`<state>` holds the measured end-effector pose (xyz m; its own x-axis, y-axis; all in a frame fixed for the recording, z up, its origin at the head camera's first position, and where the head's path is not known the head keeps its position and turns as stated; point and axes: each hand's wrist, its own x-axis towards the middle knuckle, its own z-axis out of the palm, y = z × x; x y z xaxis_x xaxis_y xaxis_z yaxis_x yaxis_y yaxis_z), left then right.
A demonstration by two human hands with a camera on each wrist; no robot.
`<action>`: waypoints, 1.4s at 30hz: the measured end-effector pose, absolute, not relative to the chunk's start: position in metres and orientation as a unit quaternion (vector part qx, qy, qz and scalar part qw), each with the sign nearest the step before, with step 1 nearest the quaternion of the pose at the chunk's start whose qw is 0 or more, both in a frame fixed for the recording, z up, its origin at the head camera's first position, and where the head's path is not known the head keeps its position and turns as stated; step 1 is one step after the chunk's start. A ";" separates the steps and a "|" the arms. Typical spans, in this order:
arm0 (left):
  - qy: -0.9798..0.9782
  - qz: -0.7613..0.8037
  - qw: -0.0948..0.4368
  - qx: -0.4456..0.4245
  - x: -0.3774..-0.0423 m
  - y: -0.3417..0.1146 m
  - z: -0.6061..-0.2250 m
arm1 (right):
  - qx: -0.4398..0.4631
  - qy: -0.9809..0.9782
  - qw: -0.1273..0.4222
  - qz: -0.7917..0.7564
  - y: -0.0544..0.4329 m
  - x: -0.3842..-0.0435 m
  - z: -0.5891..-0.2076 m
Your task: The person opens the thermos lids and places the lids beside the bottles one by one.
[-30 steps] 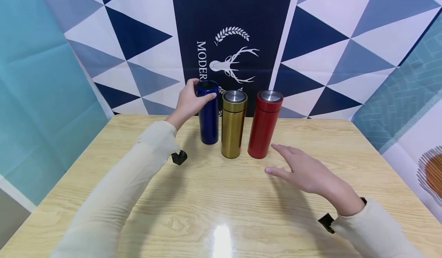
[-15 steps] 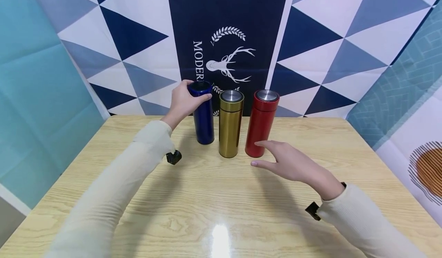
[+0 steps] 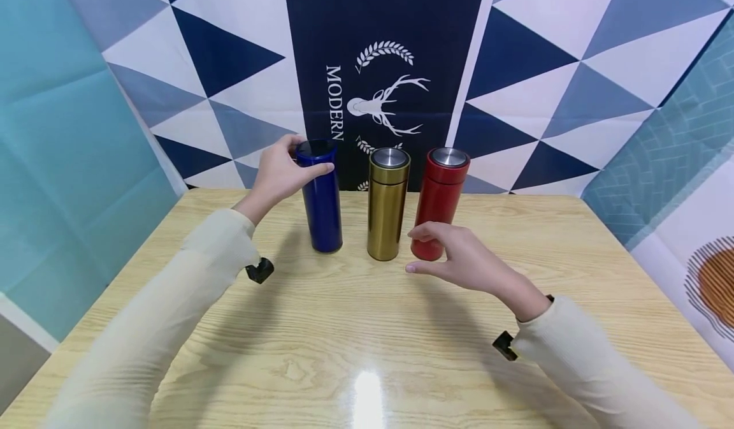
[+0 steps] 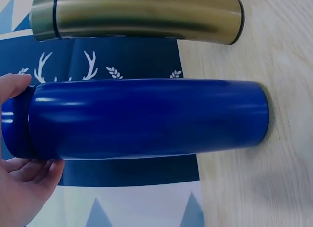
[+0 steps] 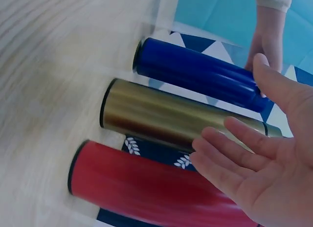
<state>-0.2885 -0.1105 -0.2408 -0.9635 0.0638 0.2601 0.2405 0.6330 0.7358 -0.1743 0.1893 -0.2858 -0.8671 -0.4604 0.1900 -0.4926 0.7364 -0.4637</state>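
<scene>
My left hand (image 3: 281,171) grips a glossy blue thermos (image 3: 322,206) near its lid, thumb on one side and fingers round the other. The blue thermos tilts slightly, its base close over the table, as the left wrist view also shows along its full body (image 4: 151,119). To its right a gold thermos (image 3: 385,218) stands upright with a steel-topped lid. Beside that is a red thermos (image 3: 440,193), also steel-topped. My right hand (image 3: 467,257) holds nothing; its relaxed fingers overlap the red thermos's lower part in the head view. In the right wrist view its palm (image 5: 274,183) faces the bottles.
A light wood-grain table (image 3: 321,340) carries all three bottles near its back edge. Behind it hangs a cloth with triangles and a dark deer panel (image 3: 378,40). Teal cloth (image 3: 74,148) closes off the left side.
My left hand has moved the blue thermos left and nearer, widening its gap from the gold one. My right hand has come left, in front of the red thermos.
</scene>
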 end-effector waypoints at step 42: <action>-0.860 -0.439 0.049 -0.256 -0.189 -0.073 -0.239 | 0.279 -0.828 -0.033 0.485 0.145 -0.187 -0.318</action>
<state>-0.1887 -0.0733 -0.2386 -0.8644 0.3966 0.3090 0.4830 0.4846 0.7293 -0.1869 0.1452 -0.3177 -0.8425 -0.4937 0.2154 -0.4295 0.3743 -0.8218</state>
